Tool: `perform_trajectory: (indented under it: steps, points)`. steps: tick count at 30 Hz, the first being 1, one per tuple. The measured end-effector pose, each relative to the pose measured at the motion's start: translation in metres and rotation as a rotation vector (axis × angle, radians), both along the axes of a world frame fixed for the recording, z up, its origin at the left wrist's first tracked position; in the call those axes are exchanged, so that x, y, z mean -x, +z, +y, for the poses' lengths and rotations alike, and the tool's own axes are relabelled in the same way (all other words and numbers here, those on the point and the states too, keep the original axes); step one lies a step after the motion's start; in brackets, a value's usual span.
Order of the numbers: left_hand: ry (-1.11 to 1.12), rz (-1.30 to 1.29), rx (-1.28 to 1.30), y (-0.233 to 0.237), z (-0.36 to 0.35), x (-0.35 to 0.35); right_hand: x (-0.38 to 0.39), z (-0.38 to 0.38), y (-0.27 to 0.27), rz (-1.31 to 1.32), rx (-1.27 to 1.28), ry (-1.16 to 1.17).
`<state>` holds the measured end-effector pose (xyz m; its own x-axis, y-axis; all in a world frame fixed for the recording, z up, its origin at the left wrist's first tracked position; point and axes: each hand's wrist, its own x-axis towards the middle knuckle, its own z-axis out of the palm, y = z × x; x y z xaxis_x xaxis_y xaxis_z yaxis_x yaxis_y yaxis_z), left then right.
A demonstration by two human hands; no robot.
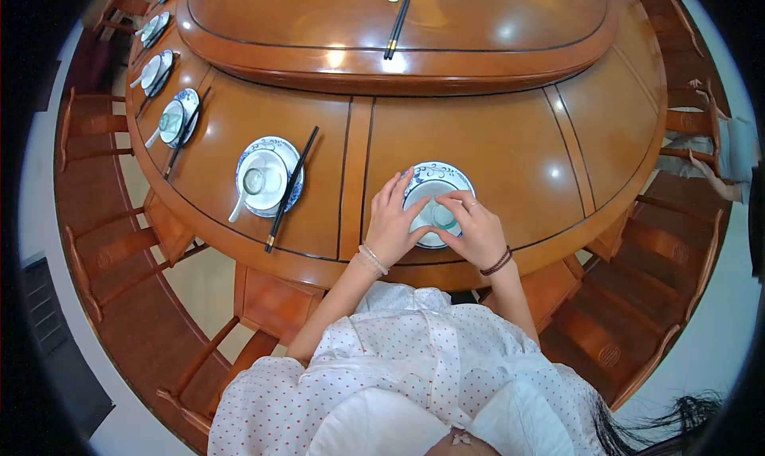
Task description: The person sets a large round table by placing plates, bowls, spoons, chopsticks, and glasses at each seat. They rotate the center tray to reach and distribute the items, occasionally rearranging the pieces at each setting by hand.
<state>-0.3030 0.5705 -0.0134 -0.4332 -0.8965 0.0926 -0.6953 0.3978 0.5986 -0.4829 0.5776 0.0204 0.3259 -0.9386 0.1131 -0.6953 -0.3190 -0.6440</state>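
A blue-and-white plate (435,169) lies near the table's front edge with a white bowl (428,188) on it. Inside the bowl is a small clear glass (443,216) with a greenish tint. My left hand (390,219) curls around the bowl's left side, fingers at the rim and thumb reaching inward. From the right, my right hand (479,234) closes its thumb and index finger around the glass. The exact fingertip contacts are partly hidden.
Left of my hands is another plate (297,193) with bowl, glass, spoon (237,206) and black chopsticks (292,190). Several similar settings follow the table's left edge. More chopsticks (400,19) lie on the raised centre (263,17). Wooden chairs surround the table; a person (737,149) is at right.
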Motion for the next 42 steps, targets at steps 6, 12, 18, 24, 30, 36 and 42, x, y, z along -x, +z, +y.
perform_trajectory:
  steps: [6,12,18,24,30,36,42]
  points:
    - [0.008,-0.078,0.010,-0.013,0.007,0.001,-0.004,0.004,-0.014,0.132,-0.034,0.053]
    - [-0.008,-0.093,-0.050,-0.013,0.007,-0.004,-0.005,0.006,-0.022,0.132,-0.067,0.082]
    - [0.056,0.087,0.025,-0.001,-0.054,-0.041,-0.005,-0.004,-0.008,0.205,-0.161,0.133]
    - [0.417,0.130,0.245,0.015,-0.191,-0.065,-0.025,-0.097,0.026,0.053,-0.151,0.028]
    - [0.577,-0.010,0.105,0.017,-0.328,-0.040,-0.108,-0.260,-0.013,-0.031,0.001,-0.296]
    - [0.669,-0.277,0.027,0.012,-0.414,-0.004,-0.140,-0.305,-0.044,0.147,0.157,-0.493]
    - [0.557,-0.327,0.118,-0.011,-0.415,0.006,-0.099,-0.276,-0.050,0.410,0.092,-0.537]
